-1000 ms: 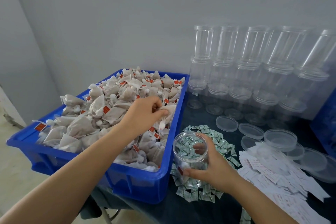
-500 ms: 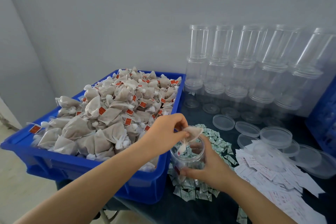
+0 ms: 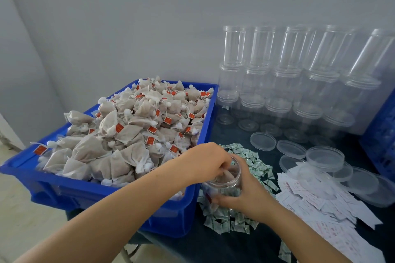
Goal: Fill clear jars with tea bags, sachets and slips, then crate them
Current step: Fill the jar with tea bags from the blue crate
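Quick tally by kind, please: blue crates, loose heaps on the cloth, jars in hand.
Blue crates: 2 (tea-bag crate, right-edge crate)
Loose heaps: 2 (sachets, slips)
Jars in hand: 1 (jar)
Total: 5

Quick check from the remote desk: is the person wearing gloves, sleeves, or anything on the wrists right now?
No. The left hand and right hand are both bare: no gloves, and no watch, band or ring in view. Both forearms are uncovered to the frame edge, with no sleeve showing.
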